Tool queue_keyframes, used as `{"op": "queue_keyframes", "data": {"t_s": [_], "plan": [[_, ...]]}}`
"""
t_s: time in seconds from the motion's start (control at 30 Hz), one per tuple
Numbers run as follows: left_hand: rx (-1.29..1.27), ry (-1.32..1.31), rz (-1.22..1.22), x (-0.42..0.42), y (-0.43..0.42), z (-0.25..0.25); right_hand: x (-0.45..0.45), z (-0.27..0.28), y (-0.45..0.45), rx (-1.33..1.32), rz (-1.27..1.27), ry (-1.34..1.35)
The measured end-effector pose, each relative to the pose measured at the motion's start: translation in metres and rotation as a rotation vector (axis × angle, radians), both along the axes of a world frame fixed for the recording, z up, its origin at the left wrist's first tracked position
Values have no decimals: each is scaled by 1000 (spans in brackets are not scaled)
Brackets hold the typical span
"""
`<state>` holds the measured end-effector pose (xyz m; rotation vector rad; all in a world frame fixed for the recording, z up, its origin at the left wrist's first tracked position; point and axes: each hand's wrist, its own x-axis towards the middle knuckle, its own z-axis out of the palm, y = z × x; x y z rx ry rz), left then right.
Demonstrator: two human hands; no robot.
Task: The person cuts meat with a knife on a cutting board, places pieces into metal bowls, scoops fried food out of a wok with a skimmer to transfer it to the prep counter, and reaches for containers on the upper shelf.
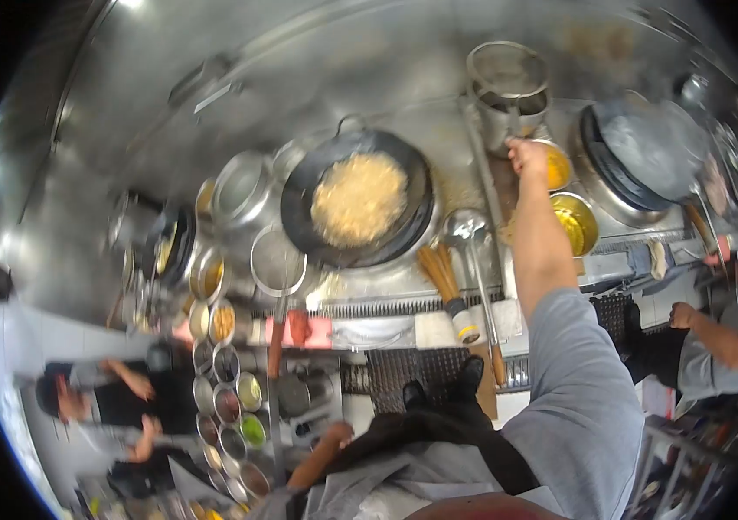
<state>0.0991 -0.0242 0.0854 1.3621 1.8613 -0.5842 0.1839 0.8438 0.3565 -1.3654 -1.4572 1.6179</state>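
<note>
My right hand (525, 154) reaches far forward and is closed on the handle of a round strainer (508, 71), which sits over a tall metal pot (505, 121). Just beside that hand stands a metal bowl of orange-yellow food (553, 166), and nearer to me a pot of yellow oil (574, 224). My left hand (333, 436) hangs low by my waist, away from the stove; its fingers are too small and blurred to read. On the burner ahead, a black wok (298, 201) holds bubbling, pale golden contents (359, 199).
A ladle (470, 227) and a bamboo brush (444, 273) lie right of the wok. A second strainer (278, 260) rests to its left. Several seasoning tins (227, 406) stand at left. Another wok (651, 152) steams at right. Co-workers stand on both sides.
</note>
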Motion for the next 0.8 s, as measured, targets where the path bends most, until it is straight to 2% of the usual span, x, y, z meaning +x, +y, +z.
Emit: {"op": "queue_keyframes", "data": {"t_s": [0.03,0.07,0.13,0.17,0.23,0.27,0.33,0.37,0.4,0.47,0.5,0.53,0.6,0.63,0.7,0.73,0.8], "plan": [[23,5,2,11,10,-5,-7,2,-21,32,-35,169],[101,-165,525,19,37,4,-7,11,-49,64,-83,342],[124,-215,781,24,73,11,-1,12,-128,54,-99,414],[125,-225,792,21,66,5,2,6,-163,61,-127,417],[614,-235,193,13,52,-31,8,3,-229,70,-87,469],[618,-244,206,17,46,-30,8,0,-241,71,-76,457],[338,-395,623,10,43,-27,13,-3,-260,93,117,209],[232,-351,529,6,37,-22,10,1,-262,131,151,85],[234,-364,531,2,33,-18,8,-1,-262,135,153,73],[80,-266,227,-12,19,-26,-3,-4,-263,417,307,-223],[4,-215,78,-12,11,-31,-9,-4,-269,410,299,-297],[11,-220,80,-11,6,-31,-16,-6,-277,417,302,-302],[59,-194,217,-11,-2,-29,-33,-26,-292,149,443,-257],[84,-179,286,-10,-6,-27,-45,-30,-307,157,447,-257],[130,-148,424,-12,-15,-26,-75,-38,-345,-291,284,107],[137,-146,428,-12,-22,-30,-87,-37,-357,-320,284,163],[326,-231,359,-10,-43,-37,-103,-33,-373,-341,303,203]]}}
